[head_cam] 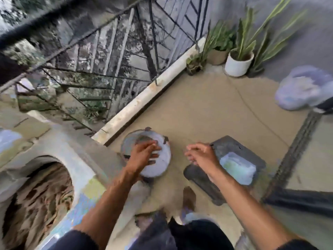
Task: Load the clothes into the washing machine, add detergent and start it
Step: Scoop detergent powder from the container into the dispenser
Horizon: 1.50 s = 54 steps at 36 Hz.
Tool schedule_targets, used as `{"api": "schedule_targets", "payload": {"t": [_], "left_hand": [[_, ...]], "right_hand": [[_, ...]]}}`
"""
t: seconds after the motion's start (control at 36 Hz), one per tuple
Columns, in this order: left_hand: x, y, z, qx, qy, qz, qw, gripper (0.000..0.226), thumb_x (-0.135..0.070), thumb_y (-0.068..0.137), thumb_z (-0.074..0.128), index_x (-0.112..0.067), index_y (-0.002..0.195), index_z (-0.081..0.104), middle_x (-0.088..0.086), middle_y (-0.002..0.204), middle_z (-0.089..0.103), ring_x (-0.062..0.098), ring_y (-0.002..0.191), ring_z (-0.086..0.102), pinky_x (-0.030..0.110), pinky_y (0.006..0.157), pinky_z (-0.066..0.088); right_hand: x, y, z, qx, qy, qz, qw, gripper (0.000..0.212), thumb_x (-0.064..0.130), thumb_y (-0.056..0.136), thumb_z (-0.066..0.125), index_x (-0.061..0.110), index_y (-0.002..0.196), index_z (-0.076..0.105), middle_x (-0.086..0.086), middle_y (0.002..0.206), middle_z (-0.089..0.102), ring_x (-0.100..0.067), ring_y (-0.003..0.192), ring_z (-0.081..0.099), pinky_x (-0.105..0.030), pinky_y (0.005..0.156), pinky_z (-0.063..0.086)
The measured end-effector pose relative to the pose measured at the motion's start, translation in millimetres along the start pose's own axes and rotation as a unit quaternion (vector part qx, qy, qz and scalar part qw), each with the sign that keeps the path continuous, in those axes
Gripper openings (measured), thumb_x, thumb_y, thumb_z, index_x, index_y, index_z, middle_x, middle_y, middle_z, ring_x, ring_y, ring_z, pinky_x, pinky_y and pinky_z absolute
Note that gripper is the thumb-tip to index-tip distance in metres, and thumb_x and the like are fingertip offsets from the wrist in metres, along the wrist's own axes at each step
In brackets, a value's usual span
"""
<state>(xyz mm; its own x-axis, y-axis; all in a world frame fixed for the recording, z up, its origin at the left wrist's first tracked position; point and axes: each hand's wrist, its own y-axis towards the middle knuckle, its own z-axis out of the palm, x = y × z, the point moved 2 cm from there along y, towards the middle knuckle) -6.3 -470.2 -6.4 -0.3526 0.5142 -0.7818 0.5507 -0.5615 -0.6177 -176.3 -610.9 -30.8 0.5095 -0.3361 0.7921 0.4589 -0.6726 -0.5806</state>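
Note:
The frame is blurred by motion. A top-loading washing machine [77, 159] stands at the lower left, its round opening full of brownish clothes [39, 199]. On the floor ahead sits a white bucket [158, 170] with a dark handle. My left hand [146, 152] reaches down over the bucket's mouth; whether its fingers grip anything I cannot make out. My right hand [200, 154] hovers to the right with loosely curled fingers, holding nothing that I can see. Just beyond it a pale blue-white tub [237, 168] lies on a dark flat board [234, 152].
A black metal railing [111, 56] and a white curb [147, 98] bound the balcony on the left. Potted plants [237, 60] stand in the far corner. A pale plastic bag [304, 89] lies at the right, with a dark doormat [295, 159] below it.

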Motion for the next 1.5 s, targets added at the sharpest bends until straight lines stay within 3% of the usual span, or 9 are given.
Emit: {"api": "schedule_targets", "payload": {"t": [0.28, 0.36, 0.56, 0.67, 0.78, 0.89, 1.03, 1.19, 1.5], "left_hand": [[51, 73, 152, 0.115, 0.113, -0.095, 0.982, 0.005, -0.020, 0.097, 0.066, -0.019, 0.100, 0.069, 0.005, 0.096, 0.072, 0.013, 0.068, 0.061, 0.024, 0.058, 0.048], [67, 86, 191, 0.153, 0.179, -0.090, 0.968, 0.012, -0.019, 0.102, 0.061, -0.022, 0.094, 0.070, 0.007, 0.102, 0.069, 0.018, 0.079, 0.061, 0.033, 0.073, 0.050], [99, 108, 268, 0.244, 0.290, -0.028, 0.925, 0.009, -0.020, 0.099, 0.065, -0.016, 0.106, 0.063, -0.005, 0.099, 0.061, -0.002, 0.091, 0.064, 0.024, 0.086, 0.049], [119, 119, 304, 0.209, 0.295, -0.089, 0.928, 0.035, -0.020, 0.099, 0.069, 0.003, 0.125, 0.063, 0.032, 0.119, 0.065, 0.030, 0.102, 0.064, 0.034, 0.082, 0.041], [121, 122, 325, 0.187, 0.298, -0.134, 0.926, 0.032, -0.026, 0.102, 0.064, -0.003, 0.123, 0.060, 0.010, 0.106, 0.052, 0.019, 0.101, 0.050, 0.033, 0.085, 0.042], [124, 125, 331, 0.188, 0.275, -0.169, 0.928, 0.043, -0.031, 0.103, 0.061, -0.003, 0.137, 0.059, 0.009, 0.121, 0.057, 0.022, 0.110, 0.055, 0.041, 0.107, 0.048], [123, 126, 335, 0.197, 0.245, -0.191, 0.930, 0.020, -0.026, 0.106, 0.056, -0.012, 0.120, 0.059, 0.010, 0.116, 0.055, 0.020, 0.098, 0.054, 0.034, 0.090, 0.044], [109, 116, 333, 0.208, 0.227, -0.181, 0.934, 0.040, -0.028, 0.107, 0.054, -0.008, 0.142, 0.051, 0.007, 0.124, 0.054, 0.022, 0.112, 0.051, 0.041, 0.107, 0.045], [35, 88, 245, 0.137, 0.185, -0.035, 0.973, 0.014, -0.033, 0.104, 0.058, -0.027, 0.092, 0.063, -0.002, 0.096, 0.066, 0.007, 0.084, 0.061, 0.042, 0.088, 0.055]], "right_hand": [[-127, 44, -130, -0.131, -0.099, 0.084, 0.983, 0.023, 0.013, 0.089, 0.057, 0.003, 0.070, 0.062, -0.014, 0.064, 0.061, -0.024, 0.062, 0.053, -0.034, 0.059, 0.037], [-159, 55, -158, -0.205, -0.119, 0.095, 0.967, 0.011, 0.011, 0.092, 0.063, 0.009, 0.097, 0.073, -0.013, 0.099, 0.072, -0.033, 0.092, 0.068, -0.040, 0.079, 0.052], [-199, 64, -205, -0.320, -0.210, 0.141, 0.913, 0.060, 0.015, 0.087, 0.065, 0.011, 0.145, 0.050, -0.021, 0.145, 0.050, -0.040, 0.135, 0.047, -0.045, 0.110, 0.040], [-221, 75, -215, -0.265, -0.175, 0.209, 0.925, 0.069, 0.019, 0.093, 0.060, 0.008, 0.157, 0.036, -0.018, 0.154, 0.048, -0.036, 0.139, 0.049, -0.041, 0.110, 0.041], [-236, 83, -215, -0.220, -0.166, 0.238, 0.931, 0.061, 0.020, 0.093, 0.060, 0.007, 0.151, 0.044, -0.020, 0.141, 0.060, -0.040, 0.127, 0.058, -0.041, 0.099, 0.048], [-244, 90, -210, -0.217, -0.150, 0.234, 0.936, 0.048, 0.018, 0.092, 0.060, 0.009, 0.139, 0.055, -0.018, 0.134, 0.065, -0.039, 0.123, 0.061, -0.043, 0.100, 0.050], [-248, 94, -209, -0.257, -0.165, 0.235, 0.923, 0.036, 0.012, 0.092, 0.060, 0.009, 0.128, 0.065, -0.018, 0.127, 0.069, -0.040, 0.116, 0.064, -0.044, 0.096, 0.053], [-234, 88, -208, -0.298, -0.178, 0.206, 0.915, 0.026, 0.003, 0.087, 0.061, 0.004, 0.111, 0.072, -0.019, 0.111, 0.074, -0.040, 0.100, 0.069, -0.044, 0.084, 0.059], [-140, 69, -170, -0.286, -0.183, 0.064, 0.938, 0.022, 0.008, 0.083, 0.057, 0.009, 0.097, 0.073, -0.011, 0.100, 0.079, -0.032, 0.087, 0.074, -0.034, 0.067, 0.055]]}}
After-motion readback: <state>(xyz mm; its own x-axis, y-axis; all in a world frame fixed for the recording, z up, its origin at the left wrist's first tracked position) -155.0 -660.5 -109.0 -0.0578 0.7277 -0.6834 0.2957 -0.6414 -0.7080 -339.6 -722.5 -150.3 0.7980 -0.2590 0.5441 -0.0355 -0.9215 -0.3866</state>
